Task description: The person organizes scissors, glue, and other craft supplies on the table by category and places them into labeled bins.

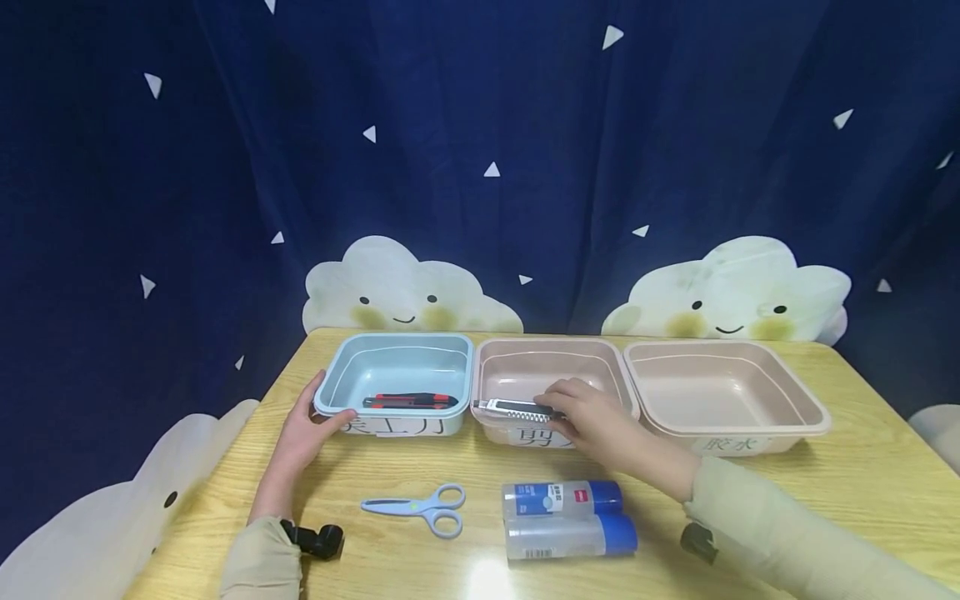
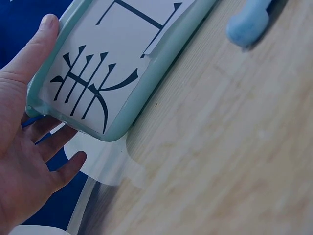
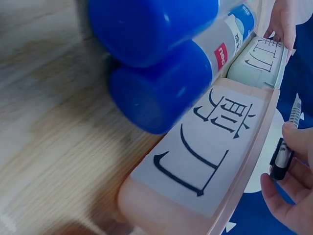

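Note:
My right hand (image 1: 592, 421) pinches a white and black utility knife (image 1: 517, 409) above the front rim of the middle pink bin (image 1: 555, 343). In the right wrist view the knife (image 3: 286, 142) is held between thumb and fingers, pointing away. At the left, my left hand (image 1: 303, 429) rests on the front left corner of the blue bin (image 1: 397, 340), its thumb lying on the rim. The left wrist view shows the fingers spread beside that bin's end (image 2: 117, 122). Red and black utility knives (image 1: 411, 401) lie inside the blue bin.
A right-hand pink bin (image 1: 727, 433) completes the row; each bin has a paper label. Light blue scissors (image 1: 420, 506) and two blue-capped glue bottles, one upper (image 1: 558, 498) and one lower (image 1: 566, 536), lie in front on the wooden table (image 1: 375, 575). A dark blue curtain (image 1: 450, 83) hangs behind.

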Available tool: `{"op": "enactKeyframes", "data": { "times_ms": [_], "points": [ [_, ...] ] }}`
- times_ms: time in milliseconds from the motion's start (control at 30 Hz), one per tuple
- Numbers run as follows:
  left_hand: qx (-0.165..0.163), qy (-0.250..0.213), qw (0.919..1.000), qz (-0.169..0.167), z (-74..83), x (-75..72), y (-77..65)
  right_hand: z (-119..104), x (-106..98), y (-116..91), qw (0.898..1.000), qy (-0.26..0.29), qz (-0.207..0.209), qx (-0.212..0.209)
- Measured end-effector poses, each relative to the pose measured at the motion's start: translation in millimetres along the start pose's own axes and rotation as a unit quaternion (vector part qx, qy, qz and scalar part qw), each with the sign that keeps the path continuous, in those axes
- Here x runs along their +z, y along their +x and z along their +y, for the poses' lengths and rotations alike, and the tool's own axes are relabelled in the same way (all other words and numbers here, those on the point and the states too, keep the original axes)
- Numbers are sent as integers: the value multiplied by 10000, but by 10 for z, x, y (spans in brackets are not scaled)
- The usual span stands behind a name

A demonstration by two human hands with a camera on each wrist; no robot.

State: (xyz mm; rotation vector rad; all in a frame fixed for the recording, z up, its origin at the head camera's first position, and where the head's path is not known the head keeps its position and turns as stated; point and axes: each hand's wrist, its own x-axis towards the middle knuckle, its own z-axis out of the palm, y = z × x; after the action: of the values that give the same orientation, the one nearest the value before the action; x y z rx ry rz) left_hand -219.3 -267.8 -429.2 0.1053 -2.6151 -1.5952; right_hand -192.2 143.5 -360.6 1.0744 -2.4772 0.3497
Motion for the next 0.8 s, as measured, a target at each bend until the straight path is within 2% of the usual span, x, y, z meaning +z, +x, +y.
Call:
{"op": "enactKeyframes", "data": {
  "times_ms": [267,533,800],
  "points": [
    [-26,15,10000,18,7,5,-7,-79,102,211,9997,-81,-217,120],
    [20,-18,10000,8,29,3,-11,-125,200,401,9998,-108,-150,32],
    [-24,8,10000,7,-3,4,-4,-214,294,601,9986,236,-421,191]
  ]
}}
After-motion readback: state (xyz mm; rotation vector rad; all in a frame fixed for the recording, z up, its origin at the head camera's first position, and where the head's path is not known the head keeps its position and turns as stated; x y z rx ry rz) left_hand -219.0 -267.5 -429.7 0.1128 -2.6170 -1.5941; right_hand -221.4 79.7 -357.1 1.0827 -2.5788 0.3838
